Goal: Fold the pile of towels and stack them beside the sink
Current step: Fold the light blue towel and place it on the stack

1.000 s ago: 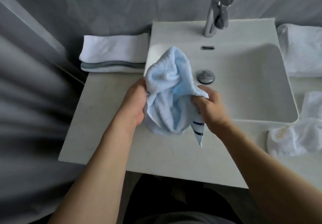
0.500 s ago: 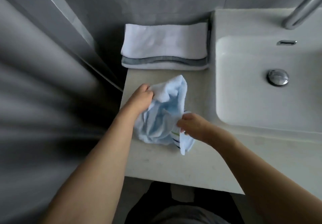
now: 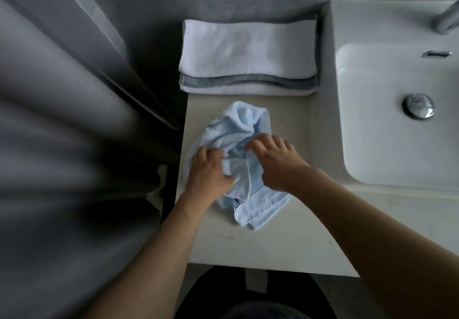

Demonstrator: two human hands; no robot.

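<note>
The pale blue towel (image 3: 236, 142) lies crumpled on the desk (image 3: 285, 239) just before the folded stack (image 3: 248, 55), left hand (image 3: 208, 172) gripping its folds, right hand (image 3: 278, 162) spread over it.

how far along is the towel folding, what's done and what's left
Done: a folded stack sits on the counter left of the sink, a white towel on top, a grey layer and another white one below. In hand: the light blue towel lies crumpled on the counter; the left hand holds it, the right hand rests spread on it. Left: flatten, fold and stack it. No unfolded pile is in view.
</note>
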